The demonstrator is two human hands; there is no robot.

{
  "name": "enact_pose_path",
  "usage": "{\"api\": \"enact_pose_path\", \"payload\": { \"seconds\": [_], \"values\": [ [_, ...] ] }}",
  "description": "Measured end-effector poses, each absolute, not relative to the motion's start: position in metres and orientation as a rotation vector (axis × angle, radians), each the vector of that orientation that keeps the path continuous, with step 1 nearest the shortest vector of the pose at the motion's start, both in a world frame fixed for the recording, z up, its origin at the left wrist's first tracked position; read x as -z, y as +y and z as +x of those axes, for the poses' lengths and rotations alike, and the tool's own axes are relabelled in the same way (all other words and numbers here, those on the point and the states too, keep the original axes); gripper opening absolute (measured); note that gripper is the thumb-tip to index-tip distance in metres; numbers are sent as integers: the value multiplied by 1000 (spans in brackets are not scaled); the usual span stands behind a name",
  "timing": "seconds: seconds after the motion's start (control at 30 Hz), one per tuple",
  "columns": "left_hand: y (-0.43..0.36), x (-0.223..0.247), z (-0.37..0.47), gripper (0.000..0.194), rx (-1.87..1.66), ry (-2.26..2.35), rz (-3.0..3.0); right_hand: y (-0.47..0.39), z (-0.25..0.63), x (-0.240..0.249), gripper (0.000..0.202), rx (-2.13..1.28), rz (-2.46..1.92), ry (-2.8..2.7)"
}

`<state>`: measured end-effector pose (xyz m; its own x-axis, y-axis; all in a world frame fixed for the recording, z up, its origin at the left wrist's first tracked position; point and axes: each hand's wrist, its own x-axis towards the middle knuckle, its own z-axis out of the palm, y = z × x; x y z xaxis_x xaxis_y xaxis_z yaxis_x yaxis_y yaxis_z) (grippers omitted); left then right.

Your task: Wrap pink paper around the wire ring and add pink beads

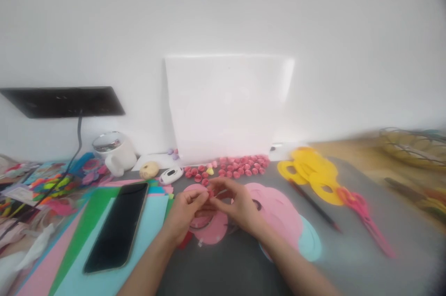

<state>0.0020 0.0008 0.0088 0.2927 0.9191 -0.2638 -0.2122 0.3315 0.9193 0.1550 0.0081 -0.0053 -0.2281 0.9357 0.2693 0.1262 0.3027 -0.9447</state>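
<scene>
My left hand (183, 213) and my right hand (240, 203) meet over the middle of the grey mat. Between their fingertips is a small red rolled piece (210, 193), partly hidden and blurred. Left thumb and forefinger pinch it from one side, while the right thumb and fingers curl round it from the other. Below the hands lie round pink paper pieces (214, 234) and a bit of red (186, 240). Several similar red rolled pieces (240, 167) spread out behind the hands, with a small yellow one (210, 171) among them.
To the left, a phone (116, 228) lies on coloured paper sheets (75, 235); a white mug (120, 154) stands behind. On the right are pink paper circles (280, 207), yellow paper cutouts (313, 168), a dark pencil (315, 205) and pink scissors (369, 221). A white board (228, 105) leans on the wall.
</scene>
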Motion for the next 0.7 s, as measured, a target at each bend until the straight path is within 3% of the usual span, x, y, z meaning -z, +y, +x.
{"api": "enact_pose_path", "payload": {
  "seconds": [0.13, 0.57, 0.7],
  "values": [
    [1, -9, 1, 36, -881, 954, 933, 7, 153, 12, 31, -919, -987, -1684],
    [5, -6, -2, 37, -1056, 1164, 982, 13, 156, 9, 4, -763, -1029, -1629],
    [5, -8, -3, 37, -1143, 1230, 1006, 17, 162, 9, 7, -742, -1088, -1564]
  ]
}}
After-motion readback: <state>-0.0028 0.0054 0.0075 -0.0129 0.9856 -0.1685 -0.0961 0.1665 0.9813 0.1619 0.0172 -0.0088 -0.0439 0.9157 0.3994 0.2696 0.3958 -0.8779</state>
